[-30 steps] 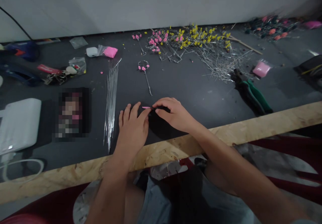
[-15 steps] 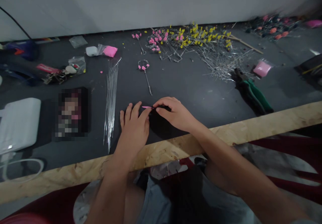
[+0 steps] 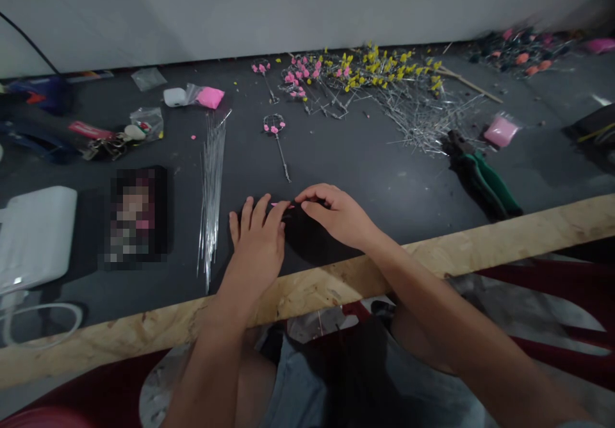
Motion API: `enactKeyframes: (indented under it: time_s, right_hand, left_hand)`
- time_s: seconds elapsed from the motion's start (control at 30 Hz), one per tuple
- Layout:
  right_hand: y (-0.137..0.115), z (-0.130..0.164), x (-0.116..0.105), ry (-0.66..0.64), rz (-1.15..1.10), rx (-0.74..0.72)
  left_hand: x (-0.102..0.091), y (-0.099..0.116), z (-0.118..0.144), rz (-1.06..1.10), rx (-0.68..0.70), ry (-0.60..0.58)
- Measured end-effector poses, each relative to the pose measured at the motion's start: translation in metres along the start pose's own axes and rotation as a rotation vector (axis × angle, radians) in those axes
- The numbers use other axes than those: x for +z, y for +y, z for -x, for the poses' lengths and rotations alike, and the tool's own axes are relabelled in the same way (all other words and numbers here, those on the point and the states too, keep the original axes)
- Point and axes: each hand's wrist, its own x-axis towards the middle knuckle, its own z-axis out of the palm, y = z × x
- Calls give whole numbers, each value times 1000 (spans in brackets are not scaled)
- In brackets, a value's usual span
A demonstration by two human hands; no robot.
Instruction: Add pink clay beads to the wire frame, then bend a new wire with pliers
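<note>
Head view, centre: left hand, fingers spread, touches a pink strip; right hand, hold unclear; bench edge below.

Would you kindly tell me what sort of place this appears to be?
It looks like a craft workbench, perhaps in a small workshop: a bundle of straight wires and green-handled pliers lie on the dark tabletop, with yellow-tipped wire stems heaped toward the back.
</note>
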Motion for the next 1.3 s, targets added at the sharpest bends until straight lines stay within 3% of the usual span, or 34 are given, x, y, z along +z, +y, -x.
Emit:
enactKeyframes:
  time_s: [0.6,0.87,1.3]
  right_hand:
    - [0,0,0,-5,2,5]
    - [2,-1,-1,-22,-62,48]
    - [5,-1,-2,-37,-115,84]
  left_hand:
    - [-2,-3,1,-2,32,-79]
    - [-6,-2,-1,62,-35,-62]
    - [-2,5,2,-43,84,-60]
